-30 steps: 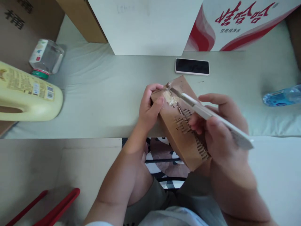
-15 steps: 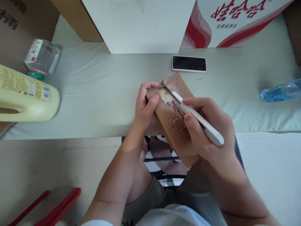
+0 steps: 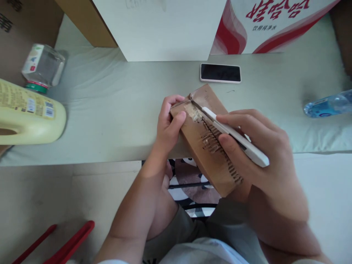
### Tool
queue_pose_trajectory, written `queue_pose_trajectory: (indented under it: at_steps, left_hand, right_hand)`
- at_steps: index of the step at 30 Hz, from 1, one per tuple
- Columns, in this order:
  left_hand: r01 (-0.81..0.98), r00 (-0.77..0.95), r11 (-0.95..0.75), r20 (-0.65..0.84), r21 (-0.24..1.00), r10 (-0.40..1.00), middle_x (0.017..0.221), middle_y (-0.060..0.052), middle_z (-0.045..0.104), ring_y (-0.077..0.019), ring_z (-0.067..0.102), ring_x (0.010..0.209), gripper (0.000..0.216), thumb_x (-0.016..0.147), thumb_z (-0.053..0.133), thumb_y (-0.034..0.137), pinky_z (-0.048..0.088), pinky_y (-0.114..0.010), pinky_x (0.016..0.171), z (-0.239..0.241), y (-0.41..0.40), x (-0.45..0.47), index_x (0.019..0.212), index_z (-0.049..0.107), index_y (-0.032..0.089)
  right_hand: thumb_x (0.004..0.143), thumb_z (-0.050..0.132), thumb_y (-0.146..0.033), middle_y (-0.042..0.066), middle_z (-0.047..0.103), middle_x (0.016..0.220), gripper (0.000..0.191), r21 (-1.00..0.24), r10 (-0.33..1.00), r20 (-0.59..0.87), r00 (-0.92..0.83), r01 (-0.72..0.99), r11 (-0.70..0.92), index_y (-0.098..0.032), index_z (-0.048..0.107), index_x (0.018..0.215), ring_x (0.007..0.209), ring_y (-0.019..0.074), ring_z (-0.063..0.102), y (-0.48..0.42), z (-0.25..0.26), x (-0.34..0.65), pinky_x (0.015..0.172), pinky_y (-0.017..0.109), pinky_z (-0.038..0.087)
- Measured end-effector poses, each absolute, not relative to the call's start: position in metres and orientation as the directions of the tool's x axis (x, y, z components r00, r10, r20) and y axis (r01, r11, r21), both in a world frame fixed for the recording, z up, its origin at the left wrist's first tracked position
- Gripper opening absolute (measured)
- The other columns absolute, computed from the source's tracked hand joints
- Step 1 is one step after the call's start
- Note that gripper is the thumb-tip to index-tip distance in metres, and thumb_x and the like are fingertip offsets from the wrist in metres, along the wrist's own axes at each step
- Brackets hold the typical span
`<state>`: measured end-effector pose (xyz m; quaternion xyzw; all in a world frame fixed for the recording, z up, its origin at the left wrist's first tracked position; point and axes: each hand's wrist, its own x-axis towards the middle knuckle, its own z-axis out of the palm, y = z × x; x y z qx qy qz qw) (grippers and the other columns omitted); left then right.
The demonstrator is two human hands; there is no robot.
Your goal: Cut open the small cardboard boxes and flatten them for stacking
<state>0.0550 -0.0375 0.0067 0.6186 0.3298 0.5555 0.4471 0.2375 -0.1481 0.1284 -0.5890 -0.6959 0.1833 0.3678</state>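
A brown cardboard box [image 3: 203,146] lies tilted over the near edge of the covered surface, its top torn along the middle so the ribbed inner layer shows. My left hand [image 3: 171,119] grips the box's far left corner, thumb on top and fingers around the end. My right hand [image 3: 261,154] is closed around a white-handled utility knife [image 3: 239,141]. The knife's blade reaches along the torn line, and its tip touches the box near the far end. Part of the box's right side is hidden behind my right hand.
Beyond the box lies a phone [image 3: 220,73], with a white carton [image 3: 165,33] behind it. A plastic water bottle [image 3: 327,104] lies at right. At left are a yellow jug [image 3: 33,113] and a clear jar [image 3: 45,66]. Red handles [image 3: 71,242] show at lower left.
My right hand has shifted right and its fingers have spread a little along the knife handle, uncovering more of the torn cardboard. The knife tip and my left hand stay nearly in place.
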Motion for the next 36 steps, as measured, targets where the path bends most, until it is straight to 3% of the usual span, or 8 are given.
queue_pose_trajectory:
  at_steps: [3,9,15,21,36]
  left_hand:
    - [-0.081,0.177,-0.391,0.399,0.917,0.900,0.111,-0.007,0.068,-0.0282,0.069,0.108,0.050,0.090,0.066,0.070,0.058,-0.046,0.098,0.007,-0.037,0.055,0.119,0.063,0.029]
    - [-0.082,0.158,-0.365,0.374,0.927,0.914,0.108,-0.007,0.066,-0.0278,0.068,0.103,0.054,0.087,0.067,0.073,0.059,-0.045,0.094,0.004,-0.037,0.056,0.119,0.062,0.029]
    - [-0.060,0.128,-0.378,0.382,0.924,0.915,0.109,-0.006,0.064,-0.0267,0.066,0.102,0.054,0.087,0.067,0.073,0.057,-0.047,0.096,0.003,-0.036,0.056,0.117,0.062,0.029]
    - [-0.068,0.134,-0.388,0.394,0.919,0.909,0.108,-0.006,0.064,-0.0257,0.065,0.100,0.054,0.087,0.067,0.072,0.058,-0.043,0.091,0.005,-0.036,0.057,0.117,0.062,0.027]
    - [-0.039,0.115,-0.376,0.377,0.926,0.919,0.109,-0.006,0.069,-0.0258,0.068,0.102,0.053,0.089,0.066,0.071,0.059,-0.042,0.093,0.008,-0.039,0.058,0.117,0.063,0.027]
  right_hand:
    - [0.096,0.063,-0.025,0.007,0.077,0.119,0.020,-0.710,0.948,0.313,-0.050,0.651,0.269,-0.028,0.071,0.115,0.104,0.0254,0.075,-0.147,0.123,0.239,0.093,0.041,0.060]
    - [0.094,0.063,-0.023,0.008,0.078,0.125,0.021,-0.732,0.953,0.302,-0.033,0.632,0.254,-0.026,0.069,0.115,0.110,0.0256,0.076,-0.146,0.113,0.241,0.094,0.040,0.059]
    - [0.094,0.062,-0.024,0.008,0.079,0.122,0.019,-0.740,0.957,0.289,-0.035,0.626,0.246,-0.025,0.067,0.112,0.100,0.0240,0.077,-0.149,0.115,0.241,0.086,0.039,0.057]
    - [0.093,0.060,-0.022,0.007,0.079,0.119,0.020,-0.746,0.955,0.294,-0.033,0.616,0.252,-0.025,0.067,0.112,0.103,0.0241,0.076,-0.149,0.116,0.242,0.089,0.040,0.058]
    - [0.086,0.062,-0.018,0.005,0.078,0.110,0.019,-0.739,0.910,0.410,-0.066,0.561,0.374,-0.025,0.067,0.103,0.094,0.0214,0.075,-0.149,0.108,0.250,0.082,0.036,0.059]
